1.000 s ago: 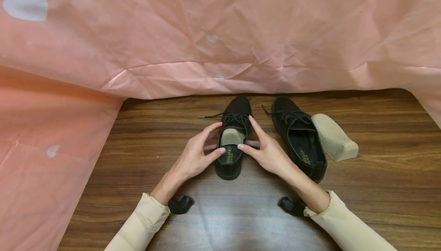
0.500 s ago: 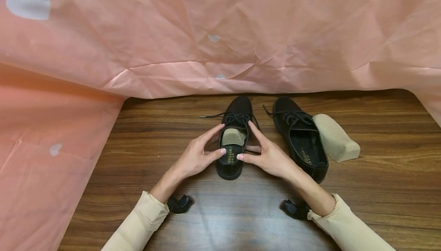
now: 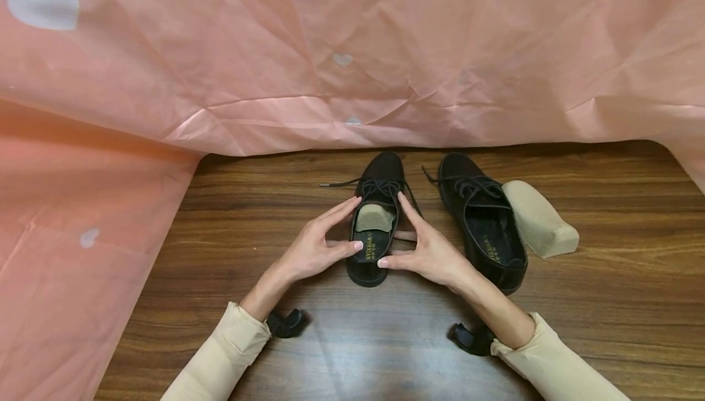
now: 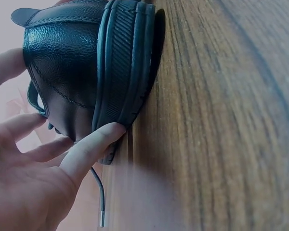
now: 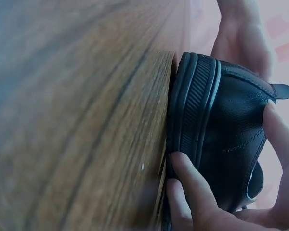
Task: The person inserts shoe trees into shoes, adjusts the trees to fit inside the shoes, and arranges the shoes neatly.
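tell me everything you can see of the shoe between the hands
The black lace-up shoe looks leathery, with a ridged sole, gold insole lettering and laces trailing on both sides. It sits upright on the wood-grain surface, toe facing away, a beige insert inside. The left hand and right hand grip it.

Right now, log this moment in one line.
left hand: holds shoe | right hand: holds same shoe | insert: inside it | other shoe: unheld | second insert: beside other shoe
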### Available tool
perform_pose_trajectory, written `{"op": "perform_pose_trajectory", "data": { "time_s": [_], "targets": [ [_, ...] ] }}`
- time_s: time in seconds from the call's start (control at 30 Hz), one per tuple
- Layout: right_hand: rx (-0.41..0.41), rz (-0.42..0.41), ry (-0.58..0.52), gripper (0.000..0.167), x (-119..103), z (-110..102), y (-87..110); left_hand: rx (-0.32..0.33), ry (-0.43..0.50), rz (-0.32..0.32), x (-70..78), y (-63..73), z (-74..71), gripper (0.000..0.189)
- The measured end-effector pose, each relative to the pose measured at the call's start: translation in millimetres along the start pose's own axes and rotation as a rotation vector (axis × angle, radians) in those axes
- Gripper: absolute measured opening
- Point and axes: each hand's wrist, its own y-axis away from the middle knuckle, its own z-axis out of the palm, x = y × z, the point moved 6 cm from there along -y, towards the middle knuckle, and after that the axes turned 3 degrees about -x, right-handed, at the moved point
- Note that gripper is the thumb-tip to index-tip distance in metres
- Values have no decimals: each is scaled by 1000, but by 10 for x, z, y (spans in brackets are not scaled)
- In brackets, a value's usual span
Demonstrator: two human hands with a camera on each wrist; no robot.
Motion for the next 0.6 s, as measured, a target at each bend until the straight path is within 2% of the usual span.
{"op": "perform_pose_trajectory", "data": {
  "time_s": [0.23,0.43,0.6],
  "targets": [
    [12,-2,-38,118,7,11,5,-18,61,32,7,6,10,80],
    [7,-50,-31,118,-101,-6,-18,17,59,64,85,18,-18,83],
    [-11,-55,-17,118,-144,-4,-29,10,65,70,107,51,-44,85]
  ]
}}
